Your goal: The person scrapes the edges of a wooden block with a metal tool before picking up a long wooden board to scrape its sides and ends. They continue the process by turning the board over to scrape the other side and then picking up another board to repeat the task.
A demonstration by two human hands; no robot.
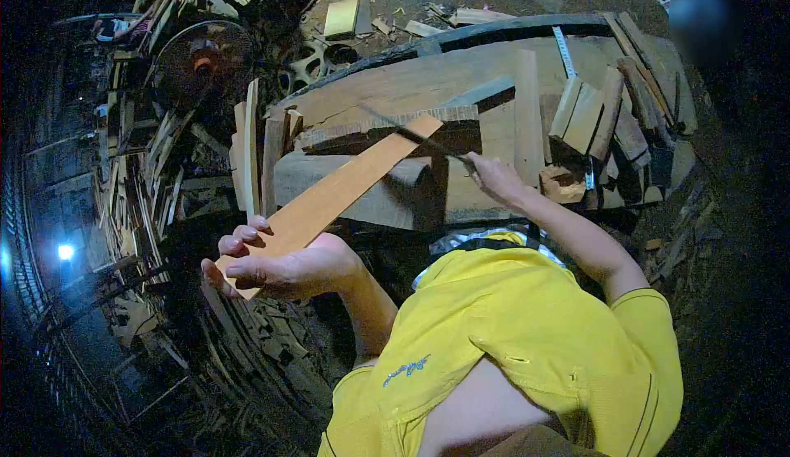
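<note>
My left hand (284, 266) is wrapped around the near end of a thin, flat orange-brown wooden board (341, 184). The board slants up and away to the right over the workbench, its far end overlapping a block with a notched edge (387, 117). In my right hand (498, 179) is the end of a long, dark, thin blade-like tool (444, 148), partly smeared by motion. This tool crosses the board close to its far end; its exact kind I cannot tell. Below the board lies a thick wooden block (354, 202).
A worn wooden bench (485, 58) carries several wood offcuts (580, 115) at its right side. A round fan (203, 64) stands at the upper left, with stacked wood strips (136, 202) below it. Wood scraps (341, 18) litter the ground beyond the bench.
</note>
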